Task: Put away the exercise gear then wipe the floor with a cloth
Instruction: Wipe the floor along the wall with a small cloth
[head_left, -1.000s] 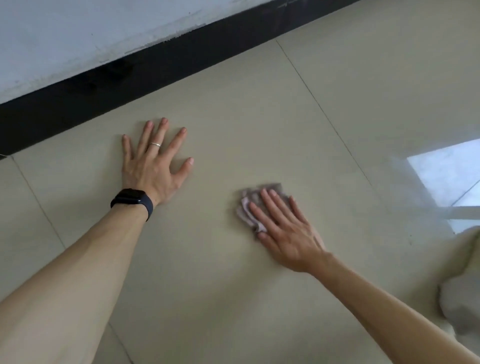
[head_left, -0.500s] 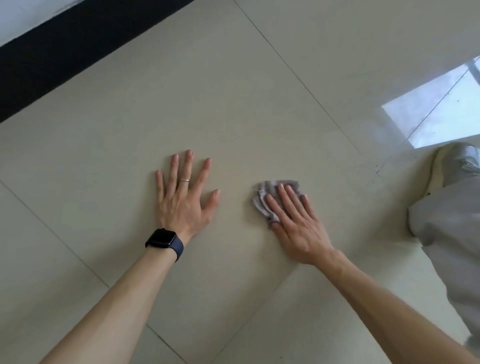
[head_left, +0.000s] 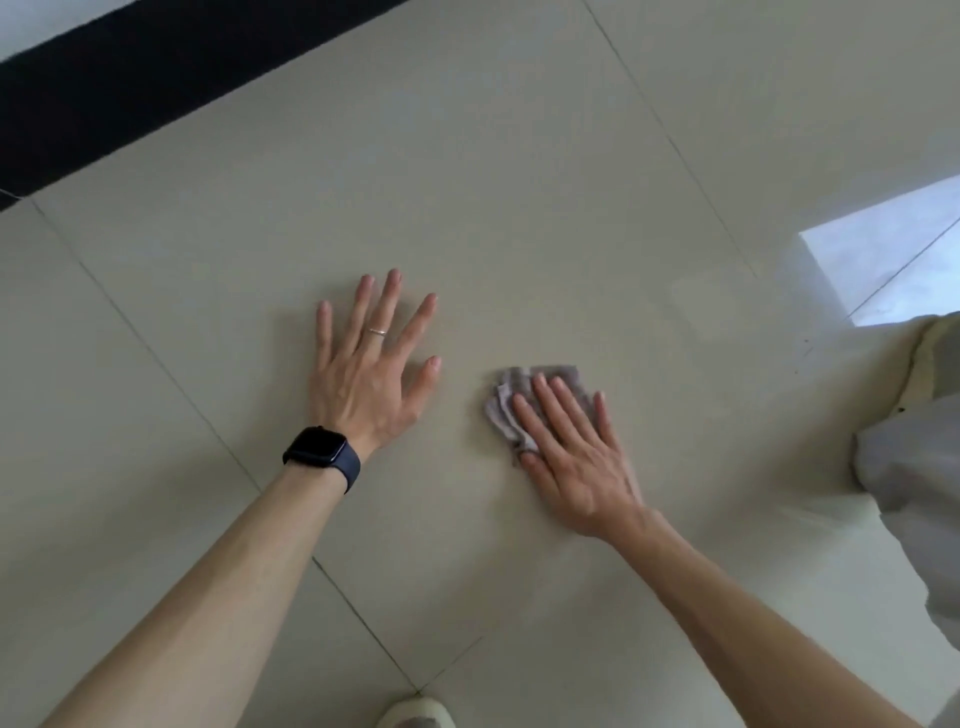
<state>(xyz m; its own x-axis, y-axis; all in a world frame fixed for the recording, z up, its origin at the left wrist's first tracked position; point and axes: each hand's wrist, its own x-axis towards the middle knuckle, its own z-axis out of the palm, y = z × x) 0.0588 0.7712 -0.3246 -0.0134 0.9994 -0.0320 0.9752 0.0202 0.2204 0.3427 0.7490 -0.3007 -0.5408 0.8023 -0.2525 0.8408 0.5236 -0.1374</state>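
A small crumpled grey cloth lies on the beige tiled floor, near the middle of the view. My right hand presses flat on the cloth with straight fingers, covering its near right part. My left hand rests flat on the bare tile to the left of the cloth, fingers spread, with a ring on one finger and a dark watch on the wrist. No exercise gear is in view.
A black skirting strip under a white wall runs across the top left. My trouser leg and a pale shoe are at the right edge. Another shoe tip shows at the bottom. A bright window reflection lies at the right.
The view has shifted, so both hands sit lower and more central in the frame. My right hand has slid the cloth a little nearer to me. My left hand stays planted.
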